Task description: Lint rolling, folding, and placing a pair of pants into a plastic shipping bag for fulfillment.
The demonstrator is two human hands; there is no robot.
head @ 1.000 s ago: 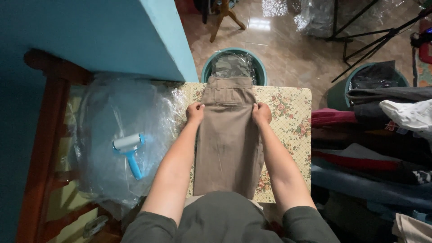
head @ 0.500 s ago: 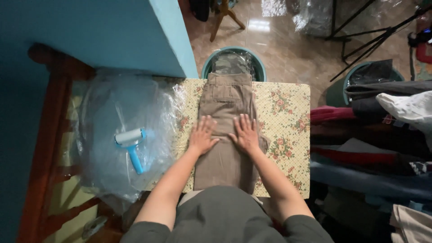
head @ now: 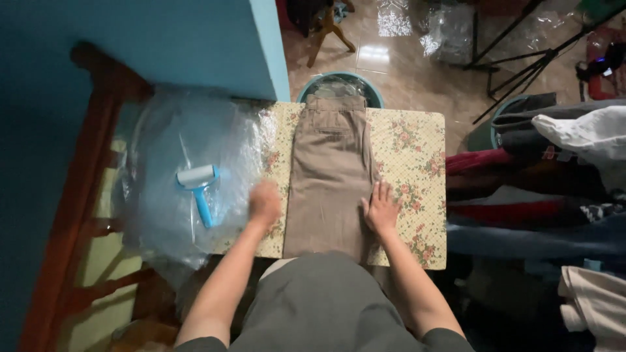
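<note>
Head view looks straight down on a pair of brown trousers (head: 329,186) lying folded lengthwise on the table (head: 417,150), waistband at the far edge and legs running toward me. My right hand (head: 381,210) lies flat on the right edge of the trousers, fingers spread and holding nothing. My left hand (head: 264,203) is blurred, just off the left edge of the cloth over the tablecloth, and I cannot tell whether it is spread or curled; it seems to hold nothing. To smooth the cloth well, I judge that both palms should press flat and slide outward from the middle, so that creases go to the edges and the fold line stays straight. The trousers look like a thick woven cotton, matte, with a stitched waistband and a pocket seam near the top. The tablecloth is pale yellow with a small lattice and pink flowers, and looks smooth. To the left lies a heap of crinkled clear plastic (head: 182,169), shiny and soft, and on it rests a lint roller (head: 199,186) with a blue handle and a white drum. A round teal bucket (head: 339,85) stands beyond the table, and folded clothes (head: 541,189) are piled at the right.
</note>
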